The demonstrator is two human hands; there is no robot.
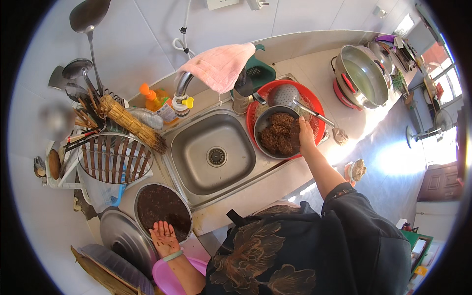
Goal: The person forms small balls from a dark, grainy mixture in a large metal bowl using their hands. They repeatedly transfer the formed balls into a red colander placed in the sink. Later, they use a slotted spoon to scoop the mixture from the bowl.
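Note:
My left hand (164, 236) is palm up with its fingers spread, dark bits stuck to it, at the near edge of a round metal pot (190, 217) filled with a dark brown mixture (158, 206). My right hand (306, 137) grips the right rim of a metal bowl (260, 129) holding brown, clumped, shredded food (279, 134); its fingertips are partly hidden by the food and rim. The bowl rests over a red plastic colander (320, 110). Beside it in the colander lies a perforated metal skimmer (285, 95), its handle pointing right.
Between the two vessels is a steel sink (214, 180) under a faucet (183, 86) draped with a pink cloth (221, 66). Left stand a utensil rack, a straw brush (132, 123), a slatted round rack (116, 158) and a metal lid (127, 239). A large pot (363, 77) stands right.

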